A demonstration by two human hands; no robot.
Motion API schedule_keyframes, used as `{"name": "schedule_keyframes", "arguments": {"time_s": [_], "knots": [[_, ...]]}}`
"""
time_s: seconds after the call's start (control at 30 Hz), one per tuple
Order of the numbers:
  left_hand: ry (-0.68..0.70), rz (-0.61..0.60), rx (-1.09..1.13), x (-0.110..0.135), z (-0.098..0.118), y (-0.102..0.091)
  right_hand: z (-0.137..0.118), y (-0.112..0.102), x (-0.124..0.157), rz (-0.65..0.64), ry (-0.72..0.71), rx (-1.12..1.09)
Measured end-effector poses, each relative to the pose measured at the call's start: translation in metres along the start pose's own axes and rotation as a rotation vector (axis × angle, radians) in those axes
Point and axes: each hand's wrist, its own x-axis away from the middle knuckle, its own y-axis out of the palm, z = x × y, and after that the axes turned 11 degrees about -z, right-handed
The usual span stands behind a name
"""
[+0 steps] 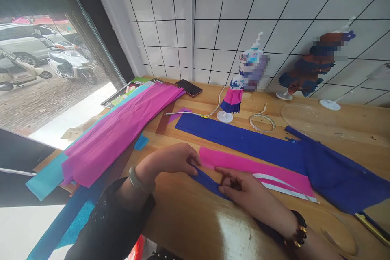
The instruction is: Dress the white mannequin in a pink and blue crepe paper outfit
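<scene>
A narrow dark blue fabric strip (209,182) stretches between my two hands over the table's front part. At its left end my left hand (178,160) pinches it between thumb and fingers. My right hand (243,189) has its thumb against the strip farther right, fingers curled and partly hiding it. Beyond my hands lies a pink strip (243,163) with a curved white strip (283,185) along its near edge. Behind that, a wide dark blue fabric piece (231,133) runs rightward into a bunched end (344,174).
Pink folded fabric (122,134) and a turquoise sheet (45,178) lie at the left. Farther back are a phone (189,87), a white cable (195,114), a tape roll (262,122) and dressed doll figures on stands (224,116). A tiled wall (225,20) closes the back.
</scene>
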Motion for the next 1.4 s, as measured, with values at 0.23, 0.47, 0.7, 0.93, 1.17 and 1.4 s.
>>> {"name": "schedule_keyframes", "arguments": {"time_s": [0.23, 0.47, 0.7, 0.93, 1.17, 1.4], "knots": [[-0.047, 0.003, -0.041, 0.000, -0.004, 0.000, 0.001, 0.000, 0.000, -0.015, 0.003, -0.004], [0.239, 0.086, -0.001, -0.004, -0.007, -0.001, -0.001, 0.000, 0.001, -0.033, 0.010, -0.031], [0.236, 0.016, 0.093, -0.008, -0.016, -0.002, -0.001, -0.001, 0.000, -0.027, 0.016, -0.001], [0.276, 0.092, 0.014, -0.010, -0.012, -0.003, 0.003, -0.001, -0.001, -0.032, 0.003, -0.012], [0.268, 0.061, 0.014, -0.009, -0.014, -0.002, 0.003, 0.000, -0.001, -0.015, 0.006, -0.007], [0.280, 0.098, -0.003, -0.011, -0.014, 0.001, 0.003, 0.000, 0.002, 0.037, 0.043, -0.060]]}}
